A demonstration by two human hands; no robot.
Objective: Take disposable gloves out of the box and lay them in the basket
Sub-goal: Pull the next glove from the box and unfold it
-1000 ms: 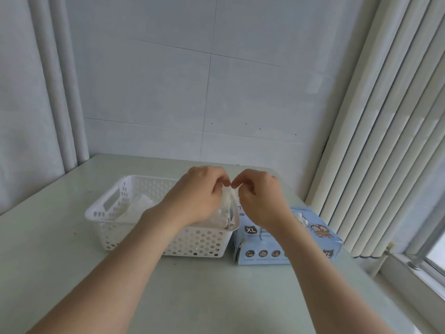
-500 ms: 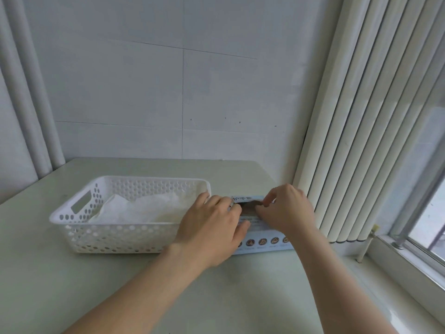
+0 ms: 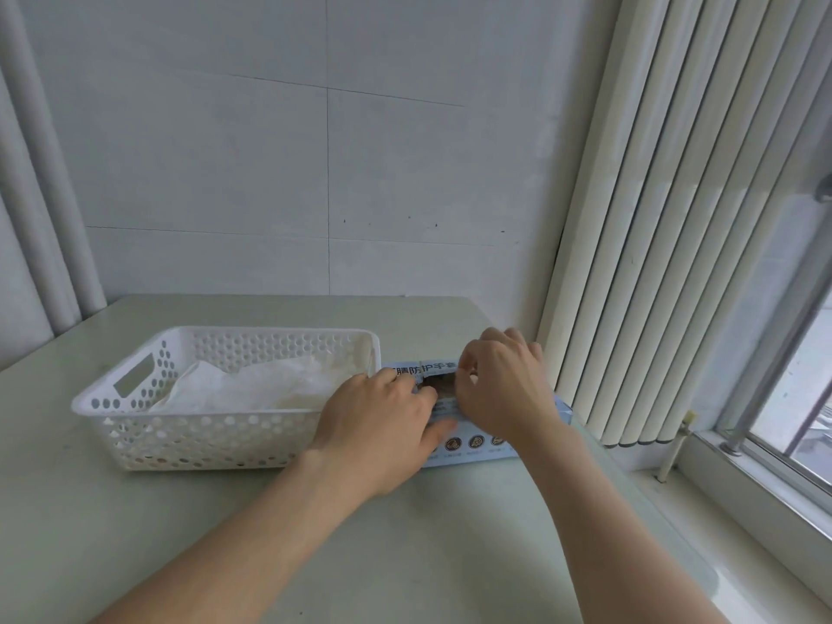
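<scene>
A white perforated basket (image 3: 202, 411) stands on the table with a heap of translucent white gloves (image 3: 261, 385) inside. Right beside it lies the light blue glove box (image 3: 477, 448), touching the basket's right end. My left hand (image 3: 382, 425) rests flat on the box top, its fingers reaching toward the dark opening (image 3: 439, 382). Over the opening's right side my right hand (image 3: 499, 385) has its fingers curled, thumb and forefinger close together at the edge. Whether they pinch a glove is hidden.
The pale table (image 3: 450, 556) ends at a white wall behind. Vertical blinds (image 3: 653, 218) hang close to the right of the box, with a window sill (image 3: 743, 488) below them. Pipes run up the left wall.
One second ago both hands held a glove up over the basket's right end. They have since dropped onto the box, and a glove more lies in the basket. The view has swung right.
</scene>
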